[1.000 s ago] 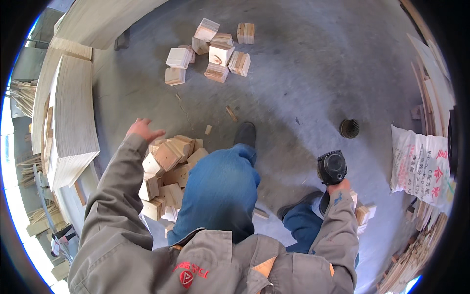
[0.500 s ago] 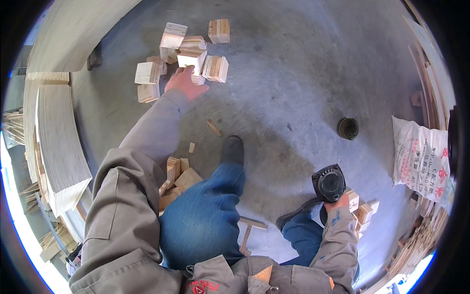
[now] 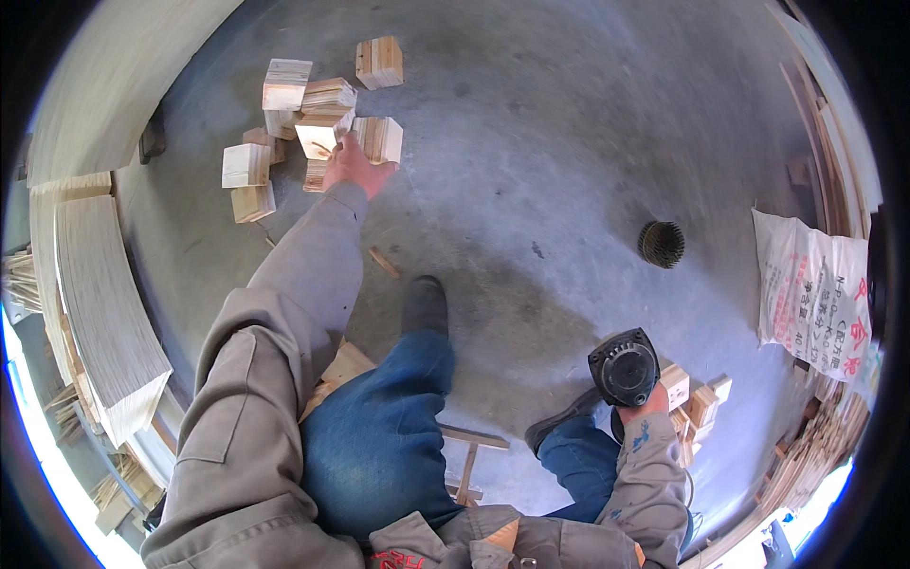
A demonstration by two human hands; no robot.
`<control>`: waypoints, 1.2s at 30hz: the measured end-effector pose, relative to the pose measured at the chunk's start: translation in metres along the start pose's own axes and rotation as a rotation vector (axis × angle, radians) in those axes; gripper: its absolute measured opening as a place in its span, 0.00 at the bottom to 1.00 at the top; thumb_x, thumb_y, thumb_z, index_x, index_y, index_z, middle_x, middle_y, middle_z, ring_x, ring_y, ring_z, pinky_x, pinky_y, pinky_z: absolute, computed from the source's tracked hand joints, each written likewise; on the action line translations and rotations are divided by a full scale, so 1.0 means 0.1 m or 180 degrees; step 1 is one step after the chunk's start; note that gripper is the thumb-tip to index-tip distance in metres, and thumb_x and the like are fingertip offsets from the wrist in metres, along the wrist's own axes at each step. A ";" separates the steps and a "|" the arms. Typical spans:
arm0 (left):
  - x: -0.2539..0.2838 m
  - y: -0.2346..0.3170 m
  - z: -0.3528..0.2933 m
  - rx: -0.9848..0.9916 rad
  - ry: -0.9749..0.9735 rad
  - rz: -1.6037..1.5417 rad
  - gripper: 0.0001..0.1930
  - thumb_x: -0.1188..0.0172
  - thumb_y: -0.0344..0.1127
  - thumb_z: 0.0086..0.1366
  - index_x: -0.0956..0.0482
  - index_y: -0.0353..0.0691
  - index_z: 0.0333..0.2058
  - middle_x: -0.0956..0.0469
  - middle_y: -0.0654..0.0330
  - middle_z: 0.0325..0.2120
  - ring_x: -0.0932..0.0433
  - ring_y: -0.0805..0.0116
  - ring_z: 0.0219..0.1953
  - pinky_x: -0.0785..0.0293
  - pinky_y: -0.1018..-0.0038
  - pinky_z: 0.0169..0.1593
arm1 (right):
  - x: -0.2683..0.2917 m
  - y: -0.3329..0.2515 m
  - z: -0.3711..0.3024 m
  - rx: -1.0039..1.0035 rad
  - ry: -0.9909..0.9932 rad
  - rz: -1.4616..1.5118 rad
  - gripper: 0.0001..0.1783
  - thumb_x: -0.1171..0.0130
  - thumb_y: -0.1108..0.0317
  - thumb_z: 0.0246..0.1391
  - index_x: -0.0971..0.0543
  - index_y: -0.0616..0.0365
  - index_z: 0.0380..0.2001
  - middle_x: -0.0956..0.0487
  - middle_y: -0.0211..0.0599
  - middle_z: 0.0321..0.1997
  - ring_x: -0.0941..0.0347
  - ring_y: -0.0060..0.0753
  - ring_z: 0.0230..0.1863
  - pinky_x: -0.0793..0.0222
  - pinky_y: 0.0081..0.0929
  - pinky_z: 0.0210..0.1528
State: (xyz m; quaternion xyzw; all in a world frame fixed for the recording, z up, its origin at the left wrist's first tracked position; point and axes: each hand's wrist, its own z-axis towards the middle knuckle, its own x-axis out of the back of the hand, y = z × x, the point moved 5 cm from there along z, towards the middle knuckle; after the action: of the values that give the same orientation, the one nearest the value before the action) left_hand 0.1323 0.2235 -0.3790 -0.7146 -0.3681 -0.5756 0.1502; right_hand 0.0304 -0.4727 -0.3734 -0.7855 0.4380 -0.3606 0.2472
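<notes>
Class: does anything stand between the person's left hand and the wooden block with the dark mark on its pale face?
Nothing visible does: the left hand is at the right edge of the marked wooden block; contact is unclear.

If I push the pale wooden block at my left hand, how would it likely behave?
The pale wooden block is likely stiff, judging by its straight edges. Flat faces make rolling unlikely. Crowded neighbouring blocks may shift with it.

Pale light falls in patches across the grey floor.
</notes>
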 end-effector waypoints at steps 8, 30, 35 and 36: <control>-0.08 0.10 0.03 0.0341 0.0474 -0.0427 0.46 0.25 0.46 0.49 0.37 0.33 0.62 0.28 0.41 0.56 0.26 0.45 0.59 0.27 0.59 0.61 | -0.21 -0.91 -0.17 -0.0538 -0.0489 -0.2681 0.15 0.45 0.65 0.62 0.20 0.56 0.50 0.16 0.37 0.49 0.20 0.36 0.50 0.24 0.35 0.51; -0.65 0.97 -1.29 0.0991 -0.3506 -0.5970 0.36 0.42 0.54 0.58 0.30 0.37 0.61 0.26 0.48 0.55 0.26 0.52 0.54 0.30 0.56 0.60 | -0.04 -0.58 -0.24 -0.0945 0.0136 -0.2552 0.30 0.24 0.55 0.42 0.22 0.59 0.45 0.16 0.46 0.45 0.19 0.48 0.50 0.24 0.37 0.51; -0.66 0.92 -1.32 0.1095 -0.3492 -0.5976 0.36 0.44 0.55 0.60 0.28 0.36 0.61 0.26 0.47 0.58 0.26 0.50 0.58 0.31 0.54 0.61 | -0.03 -0.58 -0.25 -0.0957 0.0160 -0.2462 0.30 0.24 0.55 0.42 0.22 0.59 0.45 0.16 0.46 0.45 0.19 0.47 0.50 0.24 0.36 0.51; -0.67 0.92 -1.33 0.1095 -0.3489 -0.5949 0.36 0.43 0.55 0.59 0.29 0.37 0.61 0.26 0.48 0.57 0.26 0.51 0.57 0.31 0.55 0.61 | -0.03 -0.58 -0.25 -0.0959 0.0170 -0.2457 0.29 0.23 0.55 0.42 0.22 0.59 0.45 0.16 0.46 0.45 0.18 0.47 0.50 0.24 0.36 0.51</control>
State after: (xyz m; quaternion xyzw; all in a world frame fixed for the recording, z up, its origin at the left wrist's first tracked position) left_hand 0.0971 0.0520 -0.3832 -0.2820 -0.8568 -0.0075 -0.4317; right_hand 0.0396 -0.4433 -0.3180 -0.9099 0.1654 -0.3789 -0.0354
